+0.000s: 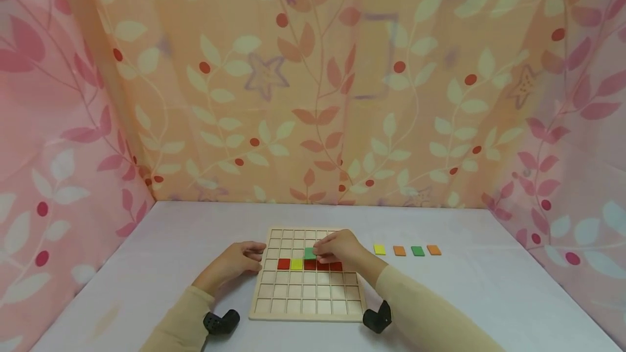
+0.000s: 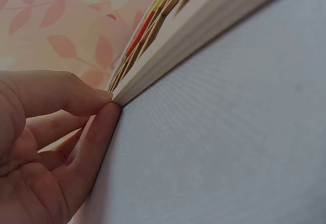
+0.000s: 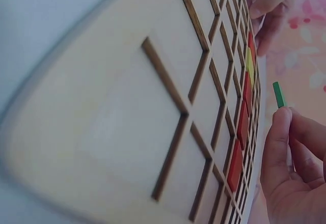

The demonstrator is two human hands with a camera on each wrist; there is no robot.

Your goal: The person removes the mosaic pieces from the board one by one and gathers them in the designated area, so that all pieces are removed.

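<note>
A wooden grid board (image 1: 308, 313) lies on the table, with a row of red tiles (image 1: 284, 264) and a yellow tile (image 1: 296, 264) in its cells. My right hand (image 1: 340, 246) pinches a green tile (image 1: 310, 253) between thumb and fingertips above that row; in the right wrist view the green tile (image 3: 278, 94) is held clear of the board. At the board's left edge, my left hand (image 1: 233, 262) holds the rim between thumb and finger, as the left wrist view shows at the board edge (image 2: 168, 61).
Right of the board, loose tiles lie in a line: a yellow tile (image 1: 379, 250), an orange tile (image 1: 399, 251), a green tile (image 1: 418, 251) and another orange tile (image 1: 433, 250). Patterned curtains (image 1: 313, 96) surround the white table (image 1: 146, 265) at the back and sides.
</note>
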